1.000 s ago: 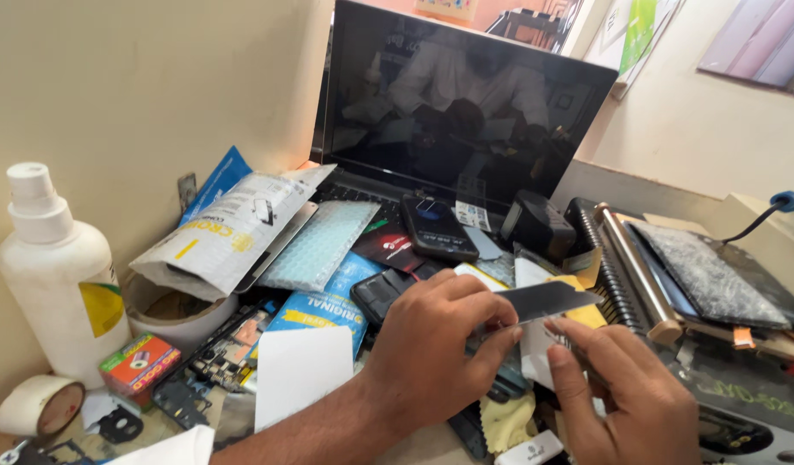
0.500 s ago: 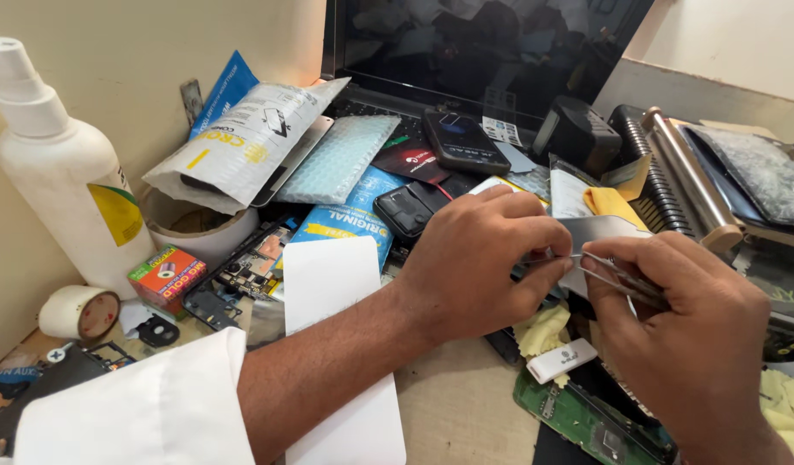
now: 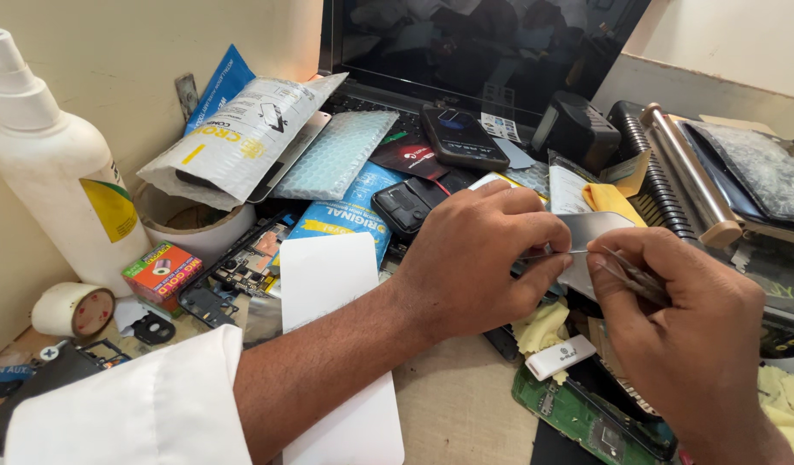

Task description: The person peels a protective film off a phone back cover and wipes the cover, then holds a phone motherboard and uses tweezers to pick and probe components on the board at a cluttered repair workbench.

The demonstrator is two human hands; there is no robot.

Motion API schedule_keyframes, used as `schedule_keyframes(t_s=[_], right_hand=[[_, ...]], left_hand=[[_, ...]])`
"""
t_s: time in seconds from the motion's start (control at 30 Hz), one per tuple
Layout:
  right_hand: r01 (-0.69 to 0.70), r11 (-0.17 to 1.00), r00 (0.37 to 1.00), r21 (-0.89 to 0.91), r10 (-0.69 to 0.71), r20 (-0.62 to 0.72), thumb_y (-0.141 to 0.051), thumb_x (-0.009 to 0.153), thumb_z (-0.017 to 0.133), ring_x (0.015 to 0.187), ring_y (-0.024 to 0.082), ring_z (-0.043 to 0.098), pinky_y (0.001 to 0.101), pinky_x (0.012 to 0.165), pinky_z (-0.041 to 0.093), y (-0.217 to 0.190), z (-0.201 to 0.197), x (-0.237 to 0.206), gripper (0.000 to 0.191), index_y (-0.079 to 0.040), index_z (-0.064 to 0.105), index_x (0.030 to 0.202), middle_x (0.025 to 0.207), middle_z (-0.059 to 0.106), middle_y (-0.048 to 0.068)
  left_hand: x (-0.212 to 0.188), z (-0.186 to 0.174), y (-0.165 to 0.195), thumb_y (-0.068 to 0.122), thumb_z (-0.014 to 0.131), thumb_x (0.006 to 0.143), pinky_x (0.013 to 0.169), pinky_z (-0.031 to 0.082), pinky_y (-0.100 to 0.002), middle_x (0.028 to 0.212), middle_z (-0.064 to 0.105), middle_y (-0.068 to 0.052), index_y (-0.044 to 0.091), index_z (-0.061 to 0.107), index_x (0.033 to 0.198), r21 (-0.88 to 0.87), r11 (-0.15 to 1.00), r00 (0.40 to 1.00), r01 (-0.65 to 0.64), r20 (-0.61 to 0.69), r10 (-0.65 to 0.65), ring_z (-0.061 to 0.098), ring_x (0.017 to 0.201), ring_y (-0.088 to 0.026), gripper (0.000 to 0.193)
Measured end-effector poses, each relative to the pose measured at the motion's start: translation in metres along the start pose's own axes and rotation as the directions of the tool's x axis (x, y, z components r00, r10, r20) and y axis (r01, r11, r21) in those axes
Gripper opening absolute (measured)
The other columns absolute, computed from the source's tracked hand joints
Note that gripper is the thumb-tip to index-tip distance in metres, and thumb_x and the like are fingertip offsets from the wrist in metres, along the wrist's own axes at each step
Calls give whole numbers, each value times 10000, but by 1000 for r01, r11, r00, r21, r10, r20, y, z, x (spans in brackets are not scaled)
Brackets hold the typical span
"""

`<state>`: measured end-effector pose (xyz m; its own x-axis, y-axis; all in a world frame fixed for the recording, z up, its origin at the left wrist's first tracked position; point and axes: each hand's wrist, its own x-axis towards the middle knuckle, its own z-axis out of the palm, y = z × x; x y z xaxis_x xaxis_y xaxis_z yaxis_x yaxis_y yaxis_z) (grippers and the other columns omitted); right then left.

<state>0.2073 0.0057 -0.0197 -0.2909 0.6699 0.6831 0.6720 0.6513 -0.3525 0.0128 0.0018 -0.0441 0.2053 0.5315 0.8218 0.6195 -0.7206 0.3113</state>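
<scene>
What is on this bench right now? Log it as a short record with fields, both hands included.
setting: cluttered repair bench in front of a dark laptop screen
left hand: pinches a thin grey metal plate by its edge
right hand: holds tweezers at the plate
left side: white spray bottle, tape roll, small red box
middle: white card, black phone, bubble-wrap pouch
foreground: green circuit board, white USB stick

A: What's on the desk?
B: One white bottle, one tape roll, one laptop.
A: Hands?
B: Two, left hand and right hand.
</scene>
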Motion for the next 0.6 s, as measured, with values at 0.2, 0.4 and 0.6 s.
schedule_keyframes(t_s=[0.2, 0.4, 0.6], right_hand=[[-25, 999, 1000, 23, 25, -15, -57, 930, 748, 702, 66, 687, 249, 593, 505, 6, 3, -3, 101, -19, 745, 1023, 756, 721, 62], [-57, 998, 998, 21, 57, -11, -58, 925, 753, 670, 64, 668, 252, 575, 491, 9, 5, -4, 100, -24, 753, 1019, 724, 715, 56], [-53, 997, 998, 53, 54, -20, -54, 921, 750, 696, 54, 675, 238, 594, 499, 19, 8, -6, 104, -21, 744, 1020, 736, 719, 49]], left_hand=[[-1, 3, -2, 203, 757, 879, 754, 540, -388, 838, 675, -23, 104, 745, 898, 4, 1000, 1000, 5, 5, -5, 658, 869, -207, 101], [0, 6, -2, 200, 763, 873, 742, 531, -393, 829, 672, -23, 100, 740, 882, 12, 1000, 1000, 10, 4, -10, 647, 858, -207, 102], [-1, 12, -5, 184, 760, 861, 748, 529, -388, 840, 679, -24, 98, 736, 873, 19, 1000, 1000, 10, -10, -10, 646, 857, -209, 90]])
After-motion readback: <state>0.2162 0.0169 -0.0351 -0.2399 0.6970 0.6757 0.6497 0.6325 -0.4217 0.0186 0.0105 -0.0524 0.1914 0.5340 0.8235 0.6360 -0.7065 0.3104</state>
